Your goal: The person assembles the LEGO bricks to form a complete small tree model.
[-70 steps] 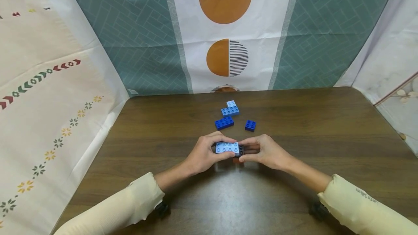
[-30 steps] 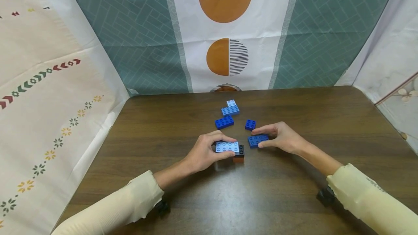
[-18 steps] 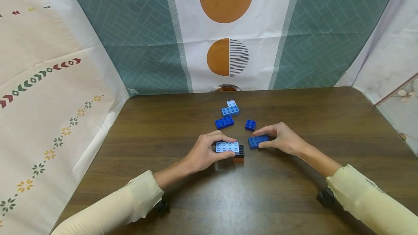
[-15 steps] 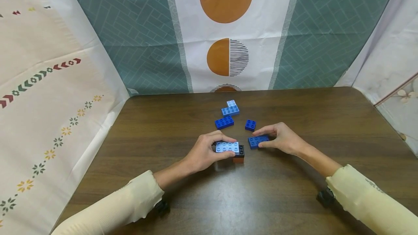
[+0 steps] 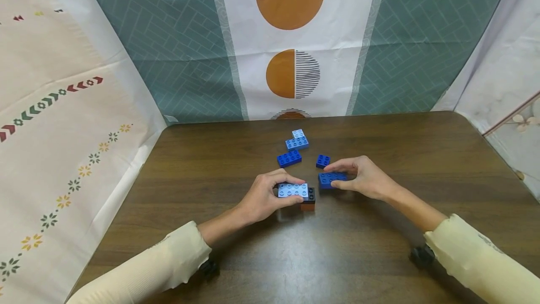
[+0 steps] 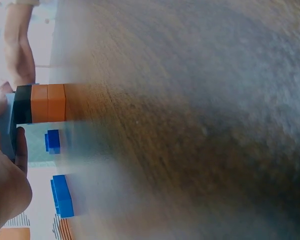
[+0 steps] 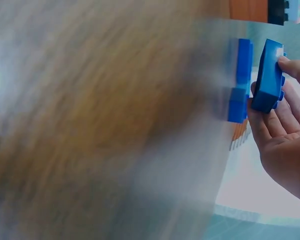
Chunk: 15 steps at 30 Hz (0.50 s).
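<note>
The left hand [image 5: 262, 198] pinches the light blue brick [image 5: 292, 190] upon the black brick [image 5: 311, 195]; right of this black brick, the right hand [image 5: 365, 178] grips between its fingers the lifted blue eight-stud brick [image 5: 325, 180]. Better, I think, to hold it level and steady the light blue one

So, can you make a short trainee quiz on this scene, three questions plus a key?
1. What sits directly under the pale-blue brick in the left grip?
2. True or false: the blue brick in the right grip is lifted off the table.
3. How many loose bricks lie outside both grips and the stack: a) two, b) four, c) six?

Key: 1. A black brick. 2. True. 3. b.
</note>
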{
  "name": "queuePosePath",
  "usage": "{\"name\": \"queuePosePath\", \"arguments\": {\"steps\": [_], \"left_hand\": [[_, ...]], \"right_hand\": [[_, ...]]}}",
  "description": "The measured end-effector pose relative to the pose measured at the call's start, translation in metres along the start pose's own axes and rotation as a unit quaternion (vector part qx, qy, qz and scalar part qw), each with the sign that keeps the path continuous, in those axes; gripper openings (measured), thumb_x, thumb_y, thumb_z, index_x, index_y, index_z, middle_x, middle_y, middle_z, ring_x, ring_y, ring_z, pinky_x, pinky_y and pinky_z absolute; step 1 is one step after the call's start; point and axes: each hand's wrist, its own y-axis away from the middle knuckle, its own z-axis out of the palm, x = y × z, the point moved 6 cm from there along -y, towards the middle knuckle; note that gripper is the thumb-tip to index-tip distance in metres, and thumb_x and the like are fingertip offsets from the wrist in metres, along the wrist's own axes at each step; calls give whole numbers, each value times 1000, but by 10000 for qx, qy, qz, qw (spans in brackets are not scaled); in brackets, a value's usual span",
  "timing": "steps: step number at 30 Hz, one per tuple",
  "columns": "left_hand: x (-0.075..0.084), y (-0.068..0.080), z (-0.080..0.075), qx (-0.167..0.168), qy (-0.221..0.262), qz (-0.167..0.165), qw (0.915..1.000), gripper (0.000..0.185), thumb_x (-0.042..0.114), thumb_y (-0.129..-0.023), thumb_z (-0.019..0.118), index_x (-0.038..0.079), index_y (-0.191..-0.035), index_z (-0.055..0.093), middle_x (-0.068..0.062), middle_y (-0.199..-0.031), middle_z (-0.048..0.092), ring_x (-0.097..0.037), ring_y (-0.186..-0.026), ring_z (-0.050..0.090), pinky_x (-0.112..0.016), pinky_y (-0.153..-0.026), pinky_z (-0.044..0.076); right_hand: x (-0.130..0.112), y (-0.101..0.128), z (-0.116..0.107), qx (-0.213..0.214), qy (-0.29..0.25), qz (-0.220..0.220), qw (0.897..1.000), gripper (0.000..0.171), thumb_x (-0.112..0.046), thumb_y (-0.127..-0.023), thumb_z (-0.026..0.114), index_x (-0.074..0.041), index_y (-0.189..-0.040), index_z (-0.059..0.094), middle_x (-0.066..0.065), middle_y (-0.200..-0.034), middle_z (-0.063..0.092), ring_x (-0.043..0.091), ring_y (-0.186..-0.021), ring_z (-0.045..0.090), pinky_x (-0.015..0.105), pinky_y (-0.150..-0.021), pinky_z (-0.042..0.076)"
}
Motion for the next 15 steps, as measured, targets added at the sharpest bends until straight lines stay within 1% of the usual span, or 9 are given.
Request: {"name": "queuePosePath", "arguments": {"steps": [8,12,15], "left_hand": [[0,0,0,20,111,11,9999,34,31,-87,78,26,-119,71,13,-105,66,-9,-84,59,-28,-68,54],[-1,0,0,18,73,-4,10000,33,32,-87,78,26,-119,71,13,-104,66,-9,-83,59,-29,-68,54],[-1,0,0,14,50,-11,10000,33,32,-87,77,26,-119,71,13,-103,66,-9,-83,59,-29,-69,54]], "right_hand": [[-22,5,2,-39,-153,-132,9998,35,-25,-86,80,-20,-119,71,0,-122,69,22,-117,62,53,-100,47],[-30,7,4,-74,-123,-220,9997,36,-26,-86,79,-19,-120,71,1,-124,68,23,-116,63,54,-100,47],[-35,9,6,-84,-134,-264,9995,36,-25,-86,80,-18,-120,71,0,-122,69,22,-116,63,54,-100,47]]}}
